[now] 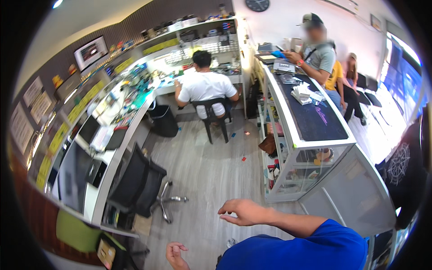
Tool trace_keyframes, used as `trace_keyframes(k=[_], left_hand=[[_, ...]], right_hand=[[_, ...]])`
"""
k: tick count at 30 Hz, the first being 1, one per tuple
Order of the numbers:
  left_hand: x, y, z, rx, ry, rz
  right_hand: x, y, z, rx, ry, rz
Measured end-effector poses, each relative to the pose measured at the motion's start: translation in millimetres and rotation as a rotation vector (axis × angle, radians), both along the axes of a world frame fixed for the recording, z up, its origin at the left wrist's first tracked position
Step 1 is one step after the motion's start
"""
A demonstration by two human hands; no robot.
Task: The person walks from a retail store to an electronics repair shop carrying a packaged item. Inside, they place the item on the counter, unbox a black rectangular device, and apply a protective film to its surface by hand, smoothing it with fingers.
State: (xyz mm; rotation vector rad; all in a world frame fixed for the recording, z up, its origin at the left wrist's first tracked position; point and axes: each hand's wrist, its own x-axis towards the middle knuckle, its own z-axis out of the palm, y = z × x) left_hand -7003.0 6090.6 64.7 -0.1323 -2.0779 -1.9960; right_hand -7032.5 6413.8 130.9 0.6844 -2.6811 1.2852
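My right hand [241,212] reaches across in front of my blue shirt [292,247], over the grey plank floor [211,166]. Its fingers are loosely bent, thumb apart, with nothing between them. Low in the view, my left hand [177,255] is half curled and seems to hold nothing; its wrist runs out of the frame. Neither hand touches anything. Nearest to the left hand is a black office chair [137,184] with a chrome wheeled base, beside the long white workbench.
A person in a white shirt [204,81] sits at the cluttered workbench [150,96]. A black bin [163,120] stands beside it. To the right is a glass display counter [297,148], with a grey panel [348,193] by its end. A standing person [319,54] and seated people are beyond.
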Motion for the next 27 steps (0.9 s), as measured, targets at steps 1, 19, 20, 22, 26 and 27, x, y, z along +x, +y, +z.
trace_keyframes(k=[1,19,20,22,26,27], left_hand=[[-31,3,28,-0.027,0.041,-0.054],[-454,254,14,-0.146,-0.156,-0.756],[-474,264,17,-0.14,-0.181,-0.769],[-518,297,26,-0.115,-0.19,-0.809],[-615,365,31,-0.19,-0.089,-0.928],[-639,393,40,-0.209,-0.047,-0.962]], right_hand=[[-16,9,17,-0.047,0.027,-0.065],[-315,216,-11,0.004,0.033,-0.731],[-329,230,-2,-0.029,0.05,-0.758],[-360,257,16,-0.093,0.103,-0.803],[-401,298,12,-0.141,0.081,-0.891],[-410,304,4,-0.159,0.062,-0.922]])
